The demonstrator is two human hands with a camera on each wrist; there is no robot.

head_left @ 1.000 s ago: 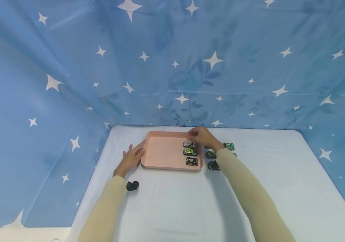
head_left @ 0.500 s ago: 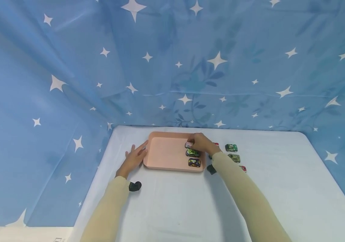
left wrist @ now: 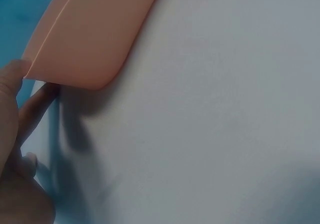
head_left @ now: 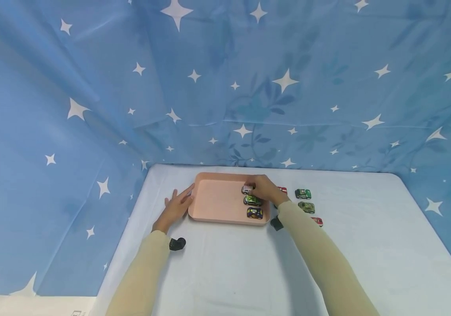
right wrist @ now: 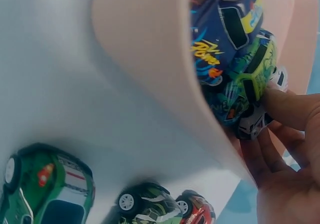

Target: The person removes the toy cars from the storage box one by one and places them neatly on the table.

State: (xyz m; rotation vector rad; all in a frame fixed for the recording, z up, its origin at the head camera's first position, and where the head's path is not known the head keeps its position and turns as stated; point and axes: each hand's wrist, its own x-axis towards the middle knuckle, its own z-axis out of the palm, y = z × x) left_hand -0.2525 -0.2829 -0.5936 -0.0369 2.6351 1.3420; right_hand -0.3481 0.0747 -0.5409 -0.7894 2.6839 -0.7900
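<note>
A shallow pink tray [head_left: 216, 199] lies on the white table. My right hand [head_left: 262, 187] reaches over its right end. Between thumb and fingers it pinches a white toy car [right wrist: 280, 78], standing at the back of a column. A lime-green toy car [head_left: 252, 200] comes in front of that, then a dark blue and yellow toy car [head_left: 254, 213]; all three are inside the tray. My left hand [head_left: 172, 210] has its fingers stretched out, the tips touching the tray's left rim, seen close in the left wrist view with the tray's outer wall [left wrist: 95, 39].
Right of the tray are more toy cars: a green one [head_left: 303, 194], a camouflage one [head_left: 306, 207], a red one [head_left: 317, 221] and another red one [head_left: 282, 190]. My right forearm partly covers this group. A blue starry curtain [head_left: 225, 87] hangs behind the table.
My right hand has come down from above the tray's back right corner onto the white toy car. The left hand stays at the rim. The head view has shifted slightly.
</note>
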